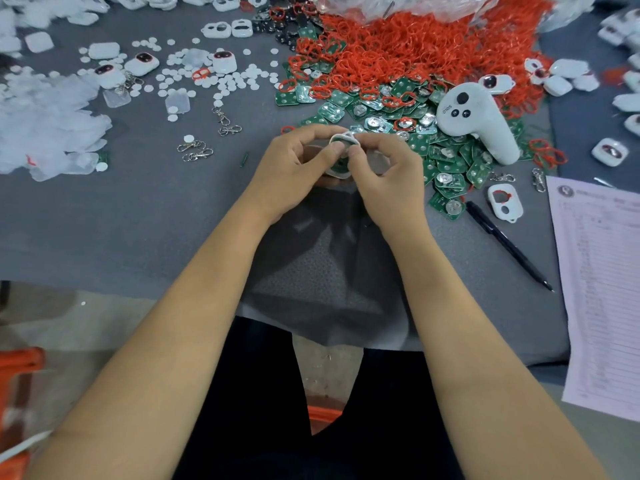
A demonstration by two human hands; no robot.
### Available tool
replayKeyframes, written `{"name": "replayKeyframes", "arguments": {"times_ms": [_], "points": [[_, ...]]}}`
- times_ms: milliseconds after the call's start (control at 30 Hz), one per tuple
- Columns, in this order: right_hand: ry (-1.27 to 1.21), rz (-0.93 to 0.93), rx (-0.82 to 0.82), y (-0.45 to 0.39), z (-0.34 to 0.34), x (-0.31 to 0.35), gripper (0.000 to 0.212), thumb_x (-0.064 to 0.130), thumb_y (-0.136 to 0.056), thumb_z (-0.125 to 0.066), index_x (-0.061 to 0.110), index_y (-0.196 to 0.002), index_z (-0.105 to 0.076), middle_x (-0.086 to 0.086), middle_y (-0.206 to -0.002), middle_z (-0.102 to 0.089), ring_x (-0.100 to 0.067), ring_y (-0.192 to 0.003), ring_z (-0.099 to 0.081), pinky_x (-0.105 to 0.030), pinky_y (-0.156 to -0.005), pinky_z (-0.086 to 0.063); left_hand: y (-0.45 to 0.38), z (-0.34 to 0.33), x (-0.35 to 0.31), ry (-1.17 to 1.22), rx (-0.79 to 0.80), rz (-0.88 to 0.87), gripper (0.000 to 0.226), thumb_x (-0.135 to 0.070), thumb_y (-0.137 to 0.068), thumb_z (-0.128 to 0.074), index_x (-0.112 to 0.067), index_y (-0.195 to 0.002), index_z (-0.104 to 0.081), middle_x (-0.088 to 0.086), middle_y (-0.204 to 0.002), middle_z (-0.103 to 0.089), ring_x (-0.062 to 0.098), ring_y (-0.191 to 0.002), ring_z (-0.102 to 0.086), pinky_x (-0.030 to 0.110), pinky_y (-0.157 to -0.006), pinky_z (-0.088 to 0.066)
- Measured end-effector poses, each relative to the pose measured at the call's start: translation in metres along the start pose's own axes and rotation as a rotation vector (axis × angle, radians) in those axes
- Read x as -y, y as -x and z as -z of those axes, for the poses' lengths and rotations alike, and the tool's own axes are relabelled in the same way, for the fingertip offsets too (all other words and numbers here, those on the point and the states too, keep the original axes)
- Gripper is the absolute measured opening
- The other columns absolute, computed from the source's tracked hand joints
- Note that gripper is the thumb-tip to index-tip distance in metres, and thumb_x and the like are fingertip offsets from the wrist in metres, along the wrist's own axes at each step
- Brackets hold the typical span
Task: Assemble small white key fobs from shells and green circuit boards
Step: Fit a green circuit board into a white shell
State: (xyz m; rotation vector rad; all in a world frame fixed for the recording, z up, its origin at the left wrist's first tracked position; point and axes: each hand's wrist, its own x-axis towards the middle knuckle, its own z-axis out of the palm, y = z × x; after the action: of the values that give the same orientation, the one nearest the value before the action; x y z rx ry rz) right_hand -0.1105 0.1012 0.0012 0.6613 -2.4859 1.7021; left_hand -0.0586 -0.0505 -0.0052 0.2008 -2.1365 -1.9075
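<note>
**Both hands on one white shell**

Over the middle of the grey tabletop [138, 216], the left hand [291, 168] and right hand [388, 168] meet, fingers curled, pinching a small white shell [341, 138] between them; something green shows beneath it. Just beyond and to the right lies a heap of green circuit boards [446, 161], with red rings [398, 50] piled farther back. A black pen [509, 245] lies near right
</note>
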Motion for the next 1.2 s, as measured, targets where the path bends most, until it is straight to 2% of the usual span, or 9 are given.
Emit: {"name": "replayKeyframes", "arguments": {"times_ms": [100,200,267,433,533,767,900,1100,1200], "points": [[0.027,0.001,0.008,-0.0002,-0.0008,0.0003,0.018,0.027,-0.1,-0.068,0.017,-0.113,-0.075,0.0,-0.109,-0.072,-0.01,-0.104,-0.064,-0.023,-0.091,-0.05,0.0,0.0012,0.0012,0.038,-0.014,0.004,0.019,-0.015,-0.102,-0.064,-0.02,-0.119,-0.07,-0.001,-0.094,-0.08,0.013,-0.088,-0.076,0.029,-0.076,-0.062],[0.05,-0.008,0.024,-0.0022,-0.0022,-0.0029,0.023,0.03,-0.101,-0.067,0.013,-0.113,-0.076,-0.001,-0.108,-0.073,-0.013,-0.104,-0.066,-0.03,-0.092,-0.052,0.0002,0.0035,0.0007,0.062,-0.011,0.01,0.017,-0.014,-0.102,-0.064,-0.025,-0.114,-0.069,-0.003,-0.091,-0.079,0.012,-0.086,-0.075,0.03,-0.077,-0.062],[0.038,-0.01,0.038,-0.0028,-0.0023,-0.0041,0.021,0.028,-0.1,-0.068,0.013,-0.112,-0.077,-0.001,-0.106,-0.073,-0.013,-0.103,-0.066,-0.031,-0.091,-0.052,-0.0003,0.0041,0.0013,0.069,0.009,0.012,0.016,-0.014,-0.101,-0.066,-0.024,-0.113,-0.068,0.004,-0.096,-0.079,0.016,-0.091,-0.076,0.036,-0.081,-0.063],[0.029,0.008,0.058,-0.0036,-0.0011,-0.005,0.016,0.023,-0.098,-0.069,0.017,-0.111,-0.076,0.002,-0.107,-0.072,-0.011,-0.104,-0.064,-0.018,-0.089,-0.047,-0.0012,0.005,0.0031,0.105,0.052,0.032,0.02,-0.013,-0.097,-0.068,-0.028,-0.11,-0.066,0.01,-0.106,-0.079,0.024,-0.102,-0.075,0.043,-0.09,-0.062],[0.044,0.014,0.073,-0.0047,-0.0019,-0.0064,0.017,0.024,-0.099,-0.068,0.018,-0.113,-0.075,0.002,-0.109,-0.071,-0.009,-0.104,-0.064,-0.013,-0.087,-0.044,-0.0015,0.0068,0.0028,0.117,0.07,0.035,0.024,-0.013,-0.096,-0.069,-0.034,-0.108,-0.067,0.01,-0.106,-0.079,0.025,-0.102,-0.076,0.04,-0.088,-0.062],[0.03,-0.003,0.054,-0.0044,-0.0014,-0.0062,0.019,0.023,-0.1,-0.068,0.013,-0.114,-0.076,0.0,-0.108,-0.073,-0.013,-0.105,-0.065,-0.028,-0.093,-0.051,-0.0024,0.0054,0.0043,0.139,0.09,0.039,0.024,-0.012,-0.099,-0.067,-0.026,-0.119,-0.063,0.009,-0.104,-0.079,0.023,-0.104,-0.075,0.038,-0.089,-0.062],[0.031,-0.019,0.034,-0.0037,-0.0017,-0.004,0.021,0.024,-0.101,-0.065,0.011,-0.113,-0.076,-0.002,-0.107,-0.074,-0.016,-0.103,-0.067,-0.039,-0.093,-0.053,-0.0001,0.0033,0.0017,0.132,0.076,0.042,0.022,-0.015,-0.101,-0.066,-0.022,-0.121,-0.064,0.007,-0.101,-0.08,0.02,-0.096,-0.077,0.033,-0.081,-0.063],[0.028,-0.035,0.026,-0.0033,-0.0018,-0.003,0.02,0.025,-0.102,-0.065,0.01,-0.11,-0.076,-0.002,-0.104,-0.074,-0.017,-0.1,-0.067,-0.04,-0.09,-0.053,0.0012,0.0035,-0.0014,0.124,0.077,0.033,0.017,-0.014,-0.103,-0.065,-0.022,-0.118,-0.065,0.014,-0.101,-0.078,0.022,-0.09,-0.078,0.032,-0.076,-0.063],[0.022,-0.007,0.008,-0.003,-0.0022,-0.0033,0.02,0.026,-0.102,-0.064,0.012,-0.113,-0.074,0.001,-0.108,-0.072,-0.014,-0.104,-0.065,-0.035,-0.094,-0.052,0.0013,0.0016,-0.0013,0.124,0.055,0.025,0.017,-0.016,-0.103,-0.065,-0.021,-0.118,-0.064,0.007,-0.097,-0.08,0.021,-0.084,-0.078,0.028,-0.071,-0.062]]}}
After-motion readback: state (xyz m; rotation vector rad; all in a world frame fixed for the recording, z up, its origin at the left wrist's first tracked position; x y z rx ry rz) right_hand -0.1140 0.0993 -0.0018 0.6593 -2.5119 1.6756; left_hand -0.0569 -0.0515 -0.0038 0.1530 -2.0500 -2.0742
